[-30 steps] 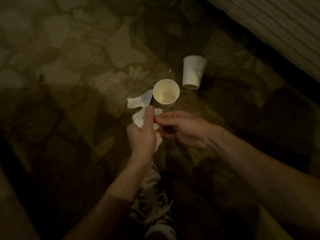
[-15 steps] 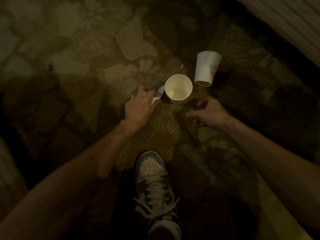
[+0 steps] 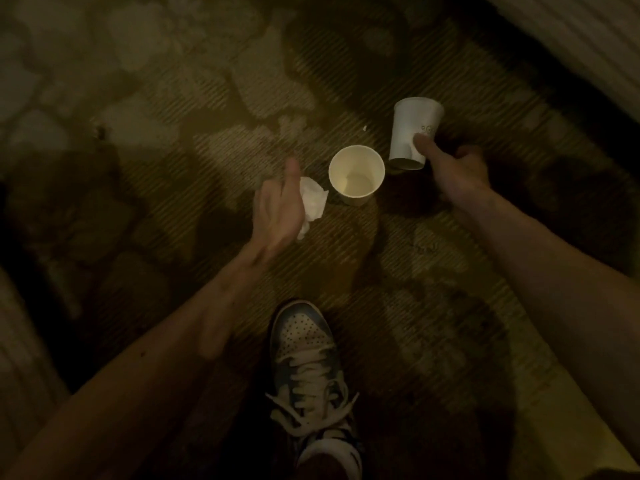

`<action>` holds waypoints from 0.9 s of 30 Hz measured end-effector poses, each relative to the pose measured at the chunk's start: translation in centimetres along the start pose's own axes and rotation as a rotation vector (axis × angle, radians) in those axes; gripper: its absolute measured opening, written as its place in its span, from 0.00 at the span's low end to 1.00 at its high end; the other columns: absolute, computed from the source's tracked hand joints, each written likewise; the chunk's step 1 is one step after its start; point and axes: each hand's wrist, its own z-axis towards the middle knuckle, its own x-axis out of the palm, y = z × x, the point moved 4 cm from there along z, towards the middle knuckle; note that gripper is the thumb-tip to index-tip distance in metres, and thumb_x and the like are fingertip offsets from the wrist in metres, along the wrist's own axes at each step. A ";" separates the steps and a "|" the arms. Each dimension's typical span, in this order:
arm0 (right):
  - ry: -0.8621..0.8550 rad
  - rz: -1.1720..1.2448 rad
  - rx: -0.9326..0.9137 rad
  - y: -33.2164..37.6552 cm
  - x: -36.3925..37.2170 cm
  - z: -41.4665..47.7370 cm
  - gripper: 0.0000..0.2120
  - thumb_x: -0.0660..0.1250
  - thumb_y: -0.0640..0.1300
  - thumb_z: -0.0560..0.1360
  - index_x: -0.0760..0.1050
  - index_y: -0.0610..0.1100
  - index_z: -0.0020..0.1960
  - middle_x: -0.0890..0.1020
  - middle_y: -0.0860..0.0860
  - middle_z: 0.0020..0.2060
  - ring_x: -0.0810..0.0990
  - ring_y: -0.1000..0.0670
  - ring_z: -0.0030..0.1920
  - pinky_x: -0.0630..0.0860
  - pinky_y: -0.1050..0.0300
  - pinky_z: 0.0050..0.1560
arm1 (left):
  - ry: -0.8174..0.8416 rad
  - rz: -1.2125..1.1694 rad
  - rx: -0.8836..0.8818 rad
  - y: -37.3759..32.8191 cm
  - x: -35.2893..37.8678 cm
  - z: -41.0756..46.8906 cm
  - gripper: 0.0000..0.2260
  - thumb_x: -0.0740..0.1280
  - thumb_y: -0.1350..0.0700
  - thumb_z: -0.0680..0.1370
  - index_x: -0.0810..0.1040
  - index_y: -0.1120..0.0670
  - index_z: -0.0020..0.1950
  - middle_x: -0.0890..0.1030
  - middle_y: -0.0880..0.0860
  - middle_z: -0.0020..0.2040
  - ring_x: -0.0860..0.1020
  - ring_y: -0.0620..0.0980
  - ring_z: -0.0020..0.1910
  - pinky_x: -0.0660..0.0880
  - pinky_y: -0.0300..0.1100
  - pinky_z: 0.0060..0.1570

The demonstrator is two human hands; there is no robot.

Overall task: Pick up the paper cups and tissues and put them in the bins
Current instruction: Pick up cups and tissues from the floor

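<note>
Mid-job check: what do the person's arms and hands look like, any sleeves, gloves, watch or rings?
The left forearm and right forearm are bare, no sleeve in view. The left hand and right hand wear no gloves. No watch, band or ring shows, though the light is dim. Below, a pale lace-up sneaker with a perforated toe is worn.
</note>
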 end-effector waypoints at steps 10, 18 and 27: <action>-0.013 -0.133 -0.132 0.6 2.3 1.2 0.43 0.77 0.53 0.68 0.58 0.46 0.76 0.70 0.44 0.70 0.71 0.43 0.68 0.69 0.53 0.52 | 0.249 -0.064 0.092 0.4 0.1 0.2 0.25 0.51 0.40 0.83 0.68 0.52 0.74 0.74 0.49 0.69 0.73 0.32 0.59 0.72 0.43 0.65; 0.204 -0.001 0.046 -1.3 0.1 0.8 0.40 0.74 0.52 0.69 0.62 0.48 0.76 0.75 0.47 0.65 0.78 0.48 0.53 0.77 0.53 0.46 | 0.452 0.075 0.177 1.6 2.1 0.7 0.58 0.81 0.38 0.59 0.49 0.42 0.80 0.59 0.48 0.79 0.60 0.40 0.73 0.62 0.49 0.72; 0.626 0.070 0.085 -2.2 -0.3 -1.1 0.13 0.69 0.43 0.75 0.74 0.56 0.56 0.83 0.48 0.50 0.83 0.46 0.50 0.78 0.51 0.44 | 0.391 -0.078 0.255 0.1 4.6 1.6 0.48 0.82 0.47 0.64 0.59 0.50 0.78 0.70 0.48 0.73 0.67 0.43 0.72 0.63 0.42 0.71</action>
